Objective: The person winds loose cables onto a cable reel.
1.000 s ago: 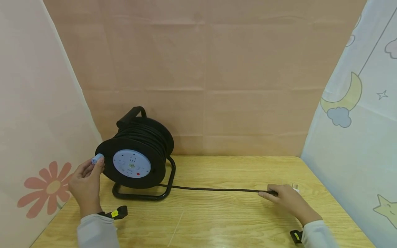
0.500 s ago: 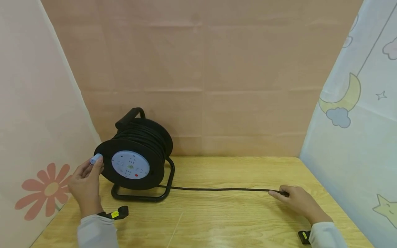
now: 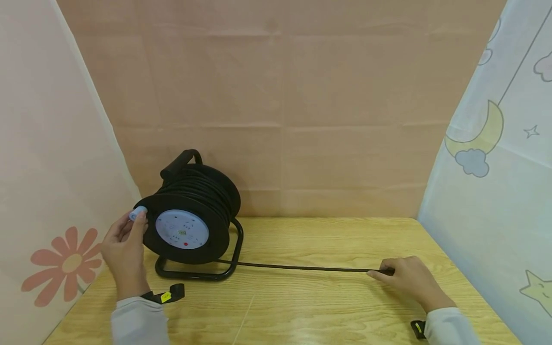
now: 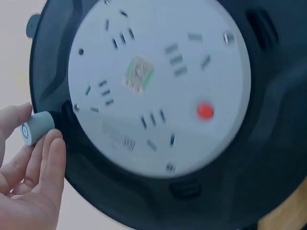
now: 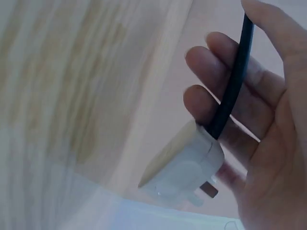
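A black cable reel point(image 3: 191, 215) stood upright on its tube stand at the lower left of the head view, on a wooden tabletop point(image 3: 302, 306). Its round pale faceplate point(image 3: 182, 229), carrying socket slots and a red button point(image 4: 205, 111), faced the camera. A carrying handle point(image 3: 181, 160) rose from the top of the reel.

The left hand point(image 3: 125, 251) was at the left rim of the reel. Its fingers point(image 4: 50, 158) and thumb were pinched on a small pale blue winding knob point(image 3: 138, 212) that projects from the black flange; the left wrist view showed the knob held between fingertip and thumb, the remaining fingers loosely curled below it.

A black cable point(image 3: 302, 268) ran from the base of the reel along the tabletop towards the lower right of the frame, lying almost straight. The right hand point(image 3: 407, 280) held its far end, knuckles up, close to the tabletop. In the right wrist view the fingers point(image 5: 206, 72) were curled round the cable, and a white plug point(image 5: 184, 167) hung at its end inside the palm, with metal pins visible underneath.

Pink cloth panels point(image 3: 284, 96) closed the back and left of the scene; a flower print point(image 3: 64, 263) sat at the lower left. A pale cloth with moon and star prints point(image 3: 496, 158) closed the right side.
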Motion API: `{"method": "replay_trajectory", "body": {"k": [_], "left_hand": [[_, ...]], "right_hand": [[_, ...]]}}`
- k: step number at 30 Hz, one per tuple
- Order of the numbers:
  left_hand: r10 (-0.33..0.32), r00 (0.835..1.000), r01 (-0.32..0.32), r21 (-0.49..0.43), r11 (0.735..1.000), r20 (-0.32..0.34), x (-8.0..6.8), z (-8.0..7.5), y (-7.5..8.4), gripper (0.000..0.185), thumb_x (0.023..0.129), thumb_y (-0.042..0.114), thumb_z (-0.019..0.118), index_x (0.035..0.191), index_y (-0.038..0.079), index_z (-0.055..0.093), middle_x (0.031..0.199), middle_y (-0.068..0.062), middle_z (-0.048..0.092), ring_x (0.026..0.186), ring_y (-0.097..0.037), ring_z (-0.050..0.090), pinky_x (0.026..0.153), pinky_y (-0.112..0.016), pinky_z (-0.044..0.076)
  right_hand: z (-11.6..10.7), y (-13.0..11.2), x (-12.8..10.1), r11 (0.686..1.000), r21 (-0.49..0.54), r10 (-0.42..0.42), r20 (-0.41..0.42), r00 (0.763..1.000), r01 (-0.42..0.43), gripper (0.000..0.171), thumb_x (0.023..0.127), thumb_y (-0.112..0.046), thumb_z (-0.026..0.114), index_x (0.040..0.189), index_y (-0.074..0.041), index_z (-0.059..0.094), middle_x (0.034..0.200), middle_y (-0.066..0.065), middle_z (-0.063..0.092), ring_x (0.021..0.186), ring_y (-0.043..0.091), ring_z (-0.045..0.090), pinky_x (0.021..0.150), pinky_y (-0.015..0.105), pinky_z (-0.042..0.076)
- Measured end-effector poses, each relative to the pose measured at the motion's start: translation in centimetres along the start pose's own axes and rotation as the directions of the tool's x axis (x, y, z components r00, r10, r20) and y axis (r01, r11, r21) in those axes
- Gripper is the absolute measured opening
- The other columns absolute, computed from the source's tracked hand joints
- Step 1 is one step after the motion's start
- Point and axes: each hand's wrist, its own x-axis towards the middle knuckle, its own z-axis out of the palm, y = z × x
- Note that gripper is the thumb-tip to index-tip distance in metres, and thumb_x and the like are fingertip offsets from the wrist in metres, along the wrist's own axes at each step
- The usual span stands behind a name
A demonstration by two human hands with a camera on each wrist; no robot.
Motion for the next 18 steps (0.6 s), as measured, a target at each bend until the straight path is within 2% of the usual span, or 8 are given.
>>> {"method": "replay_trajectory", "body": {"k": [5,9,11,13,15,18], "left_hand": [[0.035,0.999,-0.035,-0.012,0.999,0.026,-0.5,0.7,0.4,0.045,0.084,0.021,0.083,0.123,0.004,0.07,0.101,-0.003,0.066,0.089,-0.01,0.066,0.08,-0.012,0.052],[0.059,0.997,-0.061,0.057,0.996,0.041,-0.8,1.1,0.7,0.044,0.085,0.024,0.082,0.124,0.007,0.07,0.104,0.0,0.065,0.094,-0.01,0.064,0.085,-0.014,0.05],[0.07,0.996,-0.075,0.102,0.992,0.046,-1.0,1.4,0.8,0.045,0.086,0.026,0.081,0.126,0.008,0.069,0.106,0.003,0.064,0.097,-0.01,0.063,0.087,-0.015,0.049],[0.089,0.994,-0.096,0.135,0.986,0.056,-1.3,1.7,1.0,0.044,0.089,0.026,0.079,0.127,0.008,0.068,0.107,0.004,0.063,0.099,-0.01,0.061,0.088,-0.016,0.049],[0.096,0.993,-0.104,0.124,0.987,0.062,-1.5,2.0,1.1,0.043,0.09,0.024,0.078,0.128,0.007,0.067,0.109,0.003,0.062,0.1,-0.011,0.06,0.087,-0.015,0.048],[0.11,0.991,-0.118,0.11,0.987,0.074,-1.8,2.5,1.3,0.041,0.091,0.021,0.076,0.128,0.005,0.065,0.111,0.002,0.061,0.101,-0.012,0.058,0.087,-0.015,0.048]], "right_hand": [[-0.1,-0.9,0.2,0.999,0.031,-0.007,0.021,1.0,0.006,0.032,0.084,-0.064,0.069,0.071,-0.035,0.065,0.064,-0.026,0.054,0.055,-0.003,0.045,0.056,0.026,0.045],[-0.2,-1.6,0.1,0.998,0.002,0.068,0.067,0.995,-0.068,0.042,0.084,-0.069,0.065,0.068,-0.032,0.059,0.06,-0.018,0.05,0.052,0.005,0.043,0.05,0.029,0.039],[-0.3,-1.7,0.0,0.997,-0.026,0.078,0.078,0.994,-0.076,0.041,0.085,-0.069,0.064,0.068,-0.032,0.058,0.06,-0.018,0.05,0.052,0.005,0.043,0.049,0.029,0.039],[-0.3,-1.6,-0.1,0.997,-0.053,0.068,0.084,0.994,-0.064,0.037,0.085,-0.066,0.066,0.068,-0.035,0.059,0.062,-0.021,0.052,0.053,0.002,0.044,0.052,0.031,0.04],[-0.1,-1.6,-0.2,0.997,-0.07,0.042,0.086,0.995,-0.036,0.033,0.085,-0.064,0.068,0.067,-0.038,0.06,0.061,-0.025,0.052,0.053,-0.001,0.043,0.06,0.033,0.041],[0.2,-1.7,0.0,0.999,-0.037,0.026,0.094,0.995,-0.023,0.037,0.087,-0.061,0.068,0.064,-0.035,0.055,0.057,-0.024,0.045,0.05,-0.001,0.038,0.06,0.031,0.037]]}}
